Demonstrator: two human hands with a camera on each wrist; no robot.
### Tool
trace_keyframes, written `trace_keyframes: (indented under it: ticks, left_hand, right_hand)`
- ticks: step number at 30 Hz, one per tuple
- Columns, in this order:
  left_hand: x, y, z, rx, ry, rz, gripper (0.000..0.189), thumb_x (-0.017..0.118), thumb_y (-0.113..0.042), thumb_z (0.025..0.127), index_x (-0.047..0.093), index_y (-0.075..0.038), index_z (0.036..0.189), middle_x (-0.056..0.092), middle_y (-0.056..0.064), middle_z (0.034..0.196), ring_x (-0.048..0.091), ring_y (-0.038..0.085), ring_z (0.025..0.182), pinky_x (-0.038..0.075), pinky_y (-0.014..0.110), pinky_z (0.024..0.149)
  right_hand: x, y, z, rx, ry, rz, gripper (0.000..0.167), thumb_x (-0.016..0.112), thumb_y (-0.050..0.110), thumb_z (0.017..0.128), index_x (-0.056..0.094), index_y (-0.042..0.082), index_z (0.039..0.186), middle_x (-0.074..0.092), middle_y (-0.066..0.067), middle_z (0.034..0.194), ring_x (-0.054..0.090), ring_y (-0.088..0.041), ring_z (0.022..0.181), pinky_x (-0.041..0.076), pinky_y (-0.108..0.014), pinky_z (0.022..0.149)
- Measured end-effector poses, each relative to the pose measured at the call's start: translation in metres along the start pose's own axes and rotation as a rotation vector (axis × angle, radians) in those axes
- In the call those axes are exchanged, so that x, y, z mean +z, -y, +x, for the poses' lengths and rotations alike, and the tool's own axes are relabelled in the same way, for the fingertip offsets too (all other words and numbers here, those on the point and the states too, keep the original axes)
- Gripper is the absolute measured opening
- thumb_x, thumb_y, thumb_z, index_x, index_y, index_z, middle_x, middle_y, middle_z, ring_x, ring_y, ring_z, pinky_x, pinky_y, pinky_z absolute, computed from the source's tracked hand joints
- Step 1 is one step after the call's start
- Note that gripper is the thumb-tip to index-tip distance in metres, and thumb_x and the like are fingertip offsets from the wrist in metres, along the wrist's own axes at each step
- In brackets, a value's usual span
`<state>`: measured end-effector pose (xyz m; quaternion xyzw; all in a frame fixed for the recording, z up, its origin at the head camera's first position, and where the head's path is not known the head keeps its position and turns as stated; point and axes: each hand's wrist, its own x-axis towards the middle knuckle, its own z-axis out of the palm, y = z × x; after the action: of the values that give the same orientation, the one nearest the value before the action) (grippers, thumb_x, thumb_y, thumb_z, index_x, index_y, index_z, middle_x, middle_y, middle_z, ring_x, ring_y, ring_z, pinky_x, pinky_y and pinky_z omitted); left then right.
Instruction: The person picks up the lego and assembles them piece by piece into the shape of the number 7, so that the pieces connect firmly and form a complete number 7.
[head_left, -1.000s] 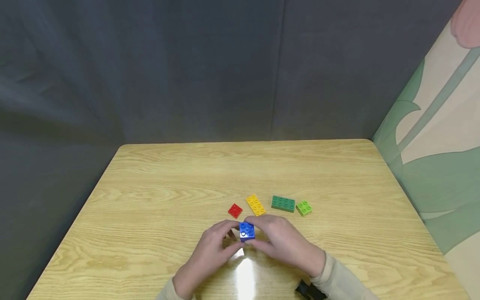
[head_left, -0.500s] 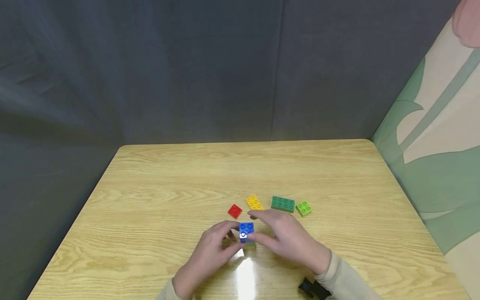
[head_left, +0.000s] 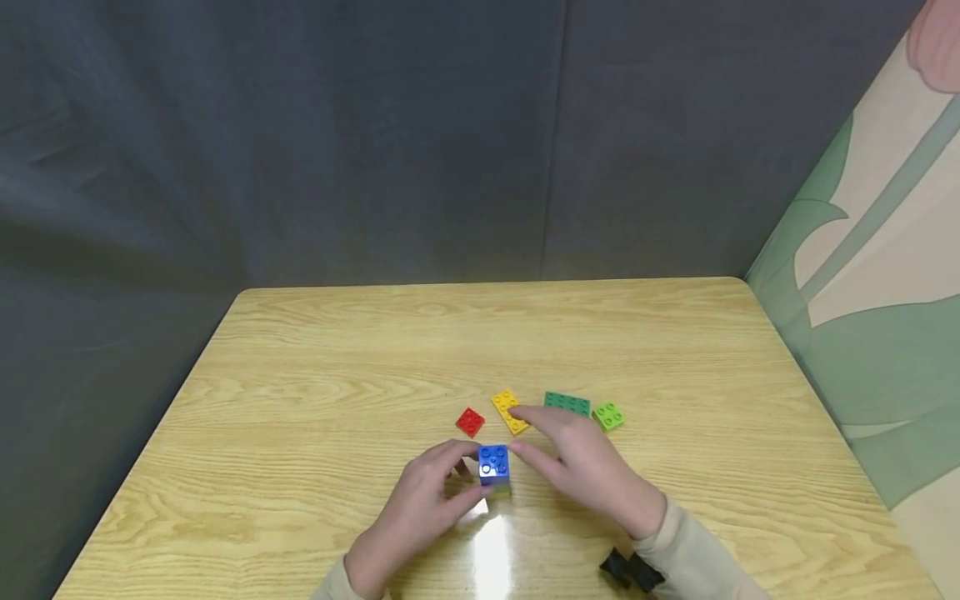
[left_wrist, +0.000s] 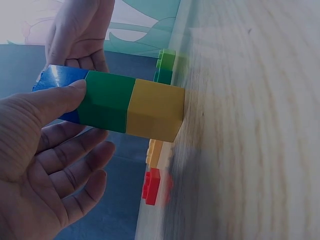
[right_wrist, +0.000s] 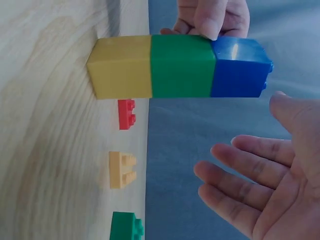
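Observation:
A tower of three toy building bricks stands upright on the table: a yellow brick (left_wrist: 156, 110) at the bottom, a green brick (right_wrist: 183, 65) in the middle and a blue brick (head_left: 493, 463) on top. My left hand (head_left: 423, 498) pinches the tower from the left, its thumb (left_wrist: 62, 101) lying across the seam of blue and green. To the tower's right, my right hand (head_left: 588, 468) hovers with spread fingers and holds nothing. Its index fingertip overlaps the flat yellow brick (head_left: 506, 403) in the head view; the right wrist view shows that hand above the table.
Behind the tower lie a small red brick (head_left: 470, 422), a longer dark green brick (head_left: 567, 402), partly covered by my right hand, and a small lime green brick (head_left: 608, 416). A black object (head_left: 630, 570) shows by my right sleeve. A dark cloth (head_left: 390, 150) hangs beyond the table's far edge.
My right hand has let go of the blue brick and moved off to the right and slightly away from me. My left hand keeps its place on the tower.

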<state>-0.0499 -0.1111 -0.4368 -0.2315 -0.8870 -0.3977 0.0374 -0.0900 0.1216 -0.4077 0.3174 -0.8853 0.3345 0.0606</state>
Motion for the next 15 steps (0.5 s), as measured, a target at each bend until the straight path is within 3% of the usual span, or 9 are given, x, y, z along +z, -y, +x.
trace_keyframes:
  ticks: [6, 15]
  left_hand:
    - [-0.0006, -0.0002, 0.0008, -0.004, 0.007, 0.001, 0.04, 0.079, -0.027, 0.083, 0.063, -0.017, 0.118, 0.065, -0.013, 0.101, 0.061, 0.007, 0.083, 0.054, 0.026, 0.072]
    - [-0.001, -0.0024, 0.0017, 0.019, -0.009, -0.01, 0.043, 0.082, -0.024, 0.079, 0.064, -0.015, 0.118, 0.066, -0.012, 0.102, 0.061, 0.008, 0.083, 0.054, 0.027, 0.071]
  right_hand:
    - [0.0027, -0.0049, 0.0033, 0.045, -0.02, -0.004, 0.042, 0.066, 0.032, 0.094, 0.063, 0.004, 0.125, 0.067, -0.008, 0.122, 0.063, -0.022, 0.112, 0.052, -0.038, 0.093]
    - [0.0079, -0.0102, 0.006, 0.106, -0.044, 0.017, 0.04, 0.072, 0.024, 0.09, 0.064, 0.005, 0.124, 0.068, -0.009, 0.116, 0.067, -0.02, 0.089, 0.058, -0.033, 0.075]
